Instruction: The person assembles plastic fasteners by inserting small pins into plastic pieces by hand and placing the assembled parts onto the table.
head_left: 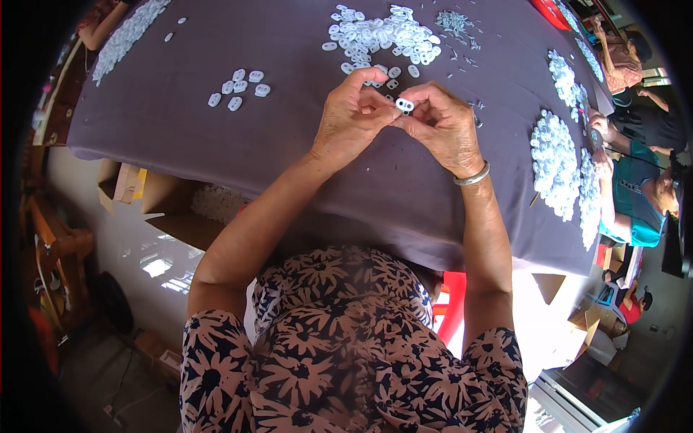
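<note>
A small white oval piece with two dark holes (404, 106) is up between my fingertips, just above the dark cloth. My right hand (442, 123), with a bracelet at its wrist, pinches it between thumb and fingers. From the other side, my left hand (354, 115) meets the piece's left edge with thumb and fingertips drawn together; its index finger curves above. Whether a tiny part sits in that left pinch is hidden. Beyond the hands lies a heap of similar white oval pieces (390, 35). Small metal screws (453, 23) are scattered to its right.
Several white pieces (234, 87) lie apart on the left of the clothed table (238, 144). More heaps sit at the far left (130, 36) and right (554, 162). Other people (639, 187) work along the right edge. A cardboard box (166, 198) stands below the table's left front edge.
</note>
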